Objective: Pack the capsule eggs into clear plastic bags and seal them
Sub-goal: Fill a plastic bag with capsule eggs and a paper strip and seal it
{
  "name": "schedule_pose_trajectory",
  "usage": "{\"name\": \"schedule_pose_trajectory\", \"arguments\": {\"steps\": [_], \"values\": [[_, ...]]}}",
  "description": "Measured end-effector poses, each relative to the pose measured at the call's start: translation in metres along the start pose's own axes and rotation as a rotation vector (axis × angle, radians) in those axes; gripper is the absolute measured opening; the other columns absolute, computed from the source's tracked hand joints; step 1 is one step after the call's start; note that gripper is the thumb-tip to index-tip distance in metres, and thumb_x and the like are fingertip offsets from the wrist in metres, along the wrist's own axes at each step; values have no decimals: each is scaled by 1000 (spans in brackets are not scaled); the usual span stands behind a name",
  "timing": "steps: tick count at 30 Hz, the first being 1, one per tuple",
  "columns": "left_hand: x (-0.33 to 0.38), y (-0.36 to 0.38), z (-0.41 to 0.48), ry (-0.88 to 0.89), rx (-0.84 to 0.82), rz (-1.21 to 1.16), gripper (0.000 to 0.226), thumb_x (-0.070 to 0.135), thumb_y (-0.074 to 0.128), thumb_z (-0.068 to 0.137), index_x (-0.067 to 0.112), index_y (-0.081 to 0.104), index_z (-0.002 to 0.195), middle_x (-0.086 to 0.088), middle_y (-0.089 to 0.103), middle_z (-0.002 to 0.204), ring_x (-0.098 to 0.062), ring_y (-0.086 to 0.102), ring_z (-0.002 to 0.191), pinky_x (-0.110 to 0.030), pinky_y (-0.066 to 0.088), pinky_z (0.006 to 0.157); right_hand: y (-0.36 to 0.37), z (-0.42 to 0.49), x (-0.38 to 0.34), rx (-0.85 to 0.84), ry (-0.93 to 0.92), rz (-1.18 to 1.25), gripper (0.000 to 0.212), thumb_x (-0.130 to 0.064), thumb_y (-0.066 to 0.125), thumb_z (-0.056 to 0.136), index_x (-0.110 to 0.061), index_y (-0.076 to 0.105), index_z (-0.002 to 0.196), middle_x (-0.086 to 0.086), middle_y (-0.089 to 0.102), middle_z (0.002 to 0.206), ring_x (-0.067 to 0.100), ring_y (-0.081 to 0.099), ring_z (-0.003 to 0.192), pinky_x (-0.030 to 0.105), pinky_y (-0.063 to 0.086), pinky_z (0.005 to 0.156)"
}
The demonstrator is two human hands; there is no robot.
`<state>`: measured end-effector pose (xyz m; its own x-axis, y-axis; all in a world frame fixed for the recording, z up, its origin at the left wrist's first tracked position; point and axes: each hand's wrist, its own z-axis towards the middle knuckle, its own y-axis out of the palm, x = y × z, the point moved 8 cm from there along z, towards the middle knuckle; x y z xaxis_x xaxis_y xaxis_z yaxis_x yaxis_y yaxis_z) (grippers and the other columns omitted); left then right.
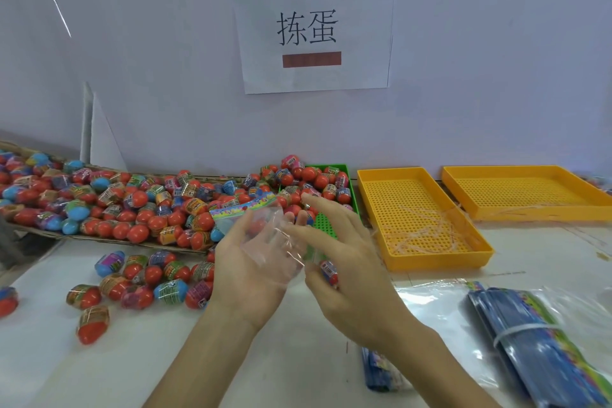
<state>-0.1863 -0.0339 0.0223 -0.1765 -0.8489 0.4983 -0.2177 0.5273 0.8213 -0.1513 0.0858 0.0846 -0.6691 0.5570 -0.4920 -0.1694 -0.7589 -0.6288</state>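
White table, egg heap far left. Left hand [246, 262] pinches crinkly clear plastic bag [265, 235], mouth facing right hand [344, 262]; right fingers loose, small red-blue capsule egg [329, 272] just under them.

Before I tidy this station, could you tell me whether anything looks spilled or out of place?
Yes: capsule eggs lie loose on the table in front of the cardboard tray, apparently spilled from its pile. Thin plastic strips also litter the nearer yellow tray.
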Motion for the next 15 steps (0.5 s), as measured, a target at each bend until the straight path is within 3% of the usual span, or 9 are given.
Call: {"name": "schedule_pose_trajectory", "arguments": {"steps": [2, 4, 7, 10, 15], "values": [[2, 5, -3, 13, -10, 13, 54, 40, 59, 94, -1, 57, 129, -21, 68, 124, -32, 64, 120, -42, 42, 114, -15, 0, 5, 170, 33, 101, 45, -11, 57, 82, -30, 67, 121, -18, 46, 139, 1, 35, 137, 12, 31, 108], [5, 0, -1, 51, -5, -5, 55, 38, 62, 89, -3, 60, 125, -22, 68, 121, -33, 63, 121, -41, 45, 111, -24, 0, 19, 265, 111, 115, 35, -7, 57, 82, -27, 68, 108, -18, 55, 115, 0, 50, 116, 13, 46, 92], [5, 2, -1, 28, 3, -62, 56, 40, 58, 98, -1, 53, 136, -21, 65, 128, -35, 72, 103, -45, 59, 87, -9, -1, 49, 47, 307, 0, 24, -13, 65, 89, -33, 63, 101, -21, 57, 100, 2, 56, 94, 27, 54, 81], [6, 5, -2, 27, -11, -64, 57, 40, 57, 98, 0, 52, 138, -21, 67, 124, -32, 75, 93, -45, 57, 84, 18, -11, 61, -224, 352, -257, 23, -29, 69, 92, -34, 60, 113, -15, 48, 112, 9, 51, 106, 33, 50, 95], [7, 6, -2, 46, -35, -27, 54, 41, 57, 98, 6, 52, 139, -18, 75, 106, -35, 73, 102, -45, 58, 81, 18, -9, 61, -155, 353, -215, 23, -20, 71, 92, -30, 66, 112, -11, 51, 109, 11, 52, 102, 23, 51, 86]]}}
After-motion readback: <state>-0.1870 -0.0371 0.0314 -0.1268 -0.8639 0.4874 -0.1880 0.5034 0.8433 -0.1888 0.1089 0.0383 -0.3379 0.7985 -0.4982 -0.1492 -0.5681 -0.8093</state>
